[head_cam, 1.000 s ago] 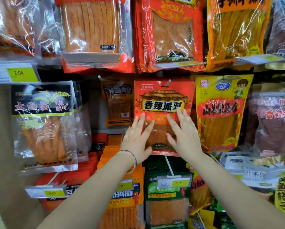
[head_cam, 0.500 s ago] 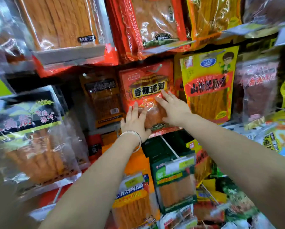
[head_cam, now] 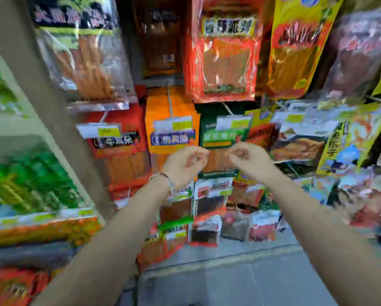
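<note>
I see both hands raised side by side in front of a rack of hanging snack packets, and the picture is smeared, so fine detail is lost. My left hand [head_cam: 185, 164], with a bracelet [head_cam: 165, 178] on its wrist, has its fingers loosely curled toward the palm, and I can make out nothing in them. My right hand [head_cam: 249, 159] is curled in the same slack way and is also empty. A narrow gap separates the two hands. The nearest goods are an orange packet [head_cam: 169, 138] and a green packet [head_cam: 222, 138], which hang next to each other in the middle row, each with a pale price tag [head_cam: 173, 124] clipped in front of its top. The left hand sits before the lower right edge of the orange packet, and the right hand before the lower right part of the green one. I cannot tell whether either hand touches the plastic. Directly above the green packet hangs a red packet [head_cam: 225, 62] with a clear window, and a yellow packet [head_cam: 295, 47] is just to its right. More small packets hang below the hands, and grey floor [head_cam: 229, 279] shows at the bottom.
</note>
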Action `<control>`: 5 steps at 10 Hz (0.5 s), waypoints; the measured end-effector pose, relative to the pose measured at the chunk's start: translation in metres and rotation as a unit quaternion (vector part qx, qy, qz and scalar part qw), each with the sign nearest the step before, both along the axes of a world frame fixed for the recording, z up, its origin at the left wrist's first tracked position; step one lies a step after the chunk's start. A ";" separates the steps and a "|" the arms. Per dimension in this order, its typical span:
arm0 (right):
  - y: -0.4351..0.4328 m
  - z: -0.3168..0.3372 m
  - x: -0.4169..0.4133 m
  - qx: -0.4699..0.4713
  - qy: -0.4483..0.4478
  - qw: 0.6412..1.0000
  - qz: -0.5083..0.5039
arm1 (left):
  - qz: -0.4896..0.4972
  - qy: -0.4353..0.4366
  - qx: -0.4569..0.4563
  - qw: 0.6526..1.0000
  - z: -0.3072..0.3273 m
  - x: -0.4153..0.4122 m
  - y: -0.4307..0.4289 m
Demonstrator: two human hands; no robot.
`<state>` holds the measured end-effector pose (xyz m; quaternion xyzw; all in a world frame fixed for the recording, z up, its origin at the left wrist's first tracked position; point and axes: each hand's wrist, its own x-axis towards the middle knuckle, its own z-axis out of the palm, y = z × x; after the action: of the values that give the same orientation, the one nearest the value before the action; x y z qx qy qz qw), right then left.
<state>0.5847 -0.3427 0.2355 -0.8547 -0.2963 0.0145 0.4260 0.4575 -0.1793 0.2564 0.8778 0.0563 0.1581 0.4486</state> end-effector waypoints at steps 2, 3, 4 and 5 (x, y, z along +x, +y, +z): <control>-0.056 -0.171 -0.152 -0.074 0.300 0.951 0.010 | 0.161 0.306 -0.194 0.918 -0.169 -0.176 -0.046; -0.084 -0.219 -0.236 -0.124 0.417 0.900 -0.010 | 0.185 0.421 -0.233 0.857 -0.225 -0.276 -0.069; -0.107 -0.254 -0.306 -0.241 0.478 0.845 0.007 | 0.174 0.535 -0.216 0.798 -0.257 -0.366 -0.093; -0.112 -0.273 -0.348 -0.377 0.472 0.786 0.134 | 0.257 0.509 -0.238 0.786 -0.267 -0.420 -0.090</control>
<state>0.2368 -0.4551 -0.0376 -0.7854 -0.1410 0.5835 0.1508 0.0373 -0.2689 -0.0111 0.6497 0.5357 -0.2210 0.4921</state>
